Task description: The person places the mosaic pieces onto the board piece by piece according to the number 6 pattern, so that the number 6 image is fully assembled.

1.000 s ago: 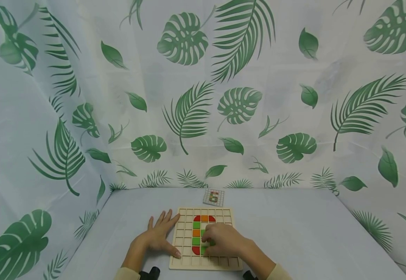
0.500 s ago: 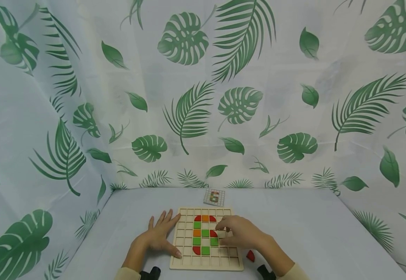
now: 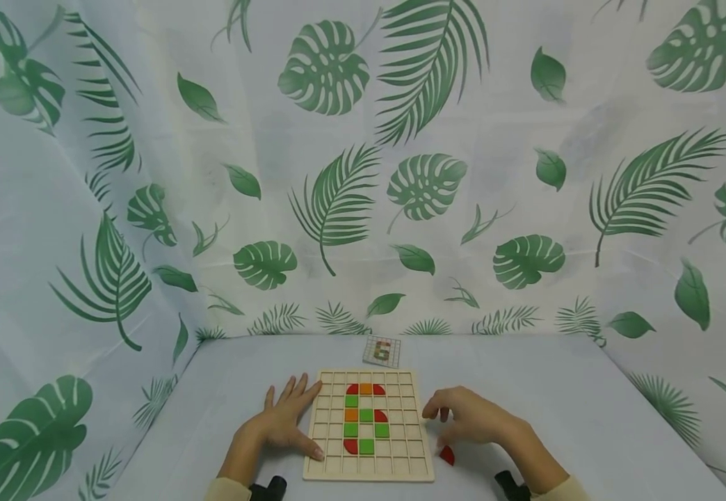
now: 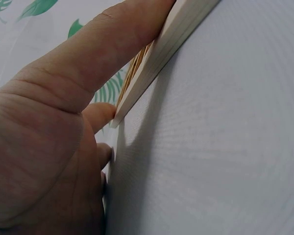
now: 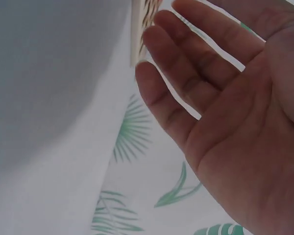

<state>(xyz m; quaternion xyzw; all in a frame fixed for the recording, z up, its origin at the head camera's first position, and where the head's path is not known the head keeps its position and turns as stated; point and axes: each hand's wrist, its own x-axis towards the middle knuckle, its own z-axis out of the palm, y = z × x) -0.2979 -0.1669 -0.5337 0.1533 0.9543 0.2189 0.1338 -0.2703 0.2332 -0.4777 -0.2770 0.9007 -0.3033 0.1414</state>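
A wooden grid board point(image 3: 400, 470) lies on the table with several red rounded-corner tiles, orange square tiles and green square tiles point(image 3: 366, 447) set in its cells. My left hand point(image 3: 281, 421) is spread along the board's left edge, its thumb resting on the near-left part; the left wrist view shows the thumb over the wooden rim point(image 4: 152, 73). To the right of the board, my right hand point(image 3: 472, 417) hovers with relaxed, slightly bent fingers and nothing in them. Just below its thumb lies a loose red rounded-corner tile point(image 3: 447, 455) on the table, partly covered.
Behind the board lies a small pattern card point(image 3: 382, 351) printed with a coloured figure on a grid. A white table point(image 3: 526, 376) carries everything. Leaf-printed cloth point(image 3: 350, 292) hangs at the back and sides. Black straps point(image 3: 269, 489) sit at both wrists.
My right hand has left the board's middle and moved right, off the board to beside the loose red tile. A red tile now shows in the figure where that hand was. My left hand stays put.
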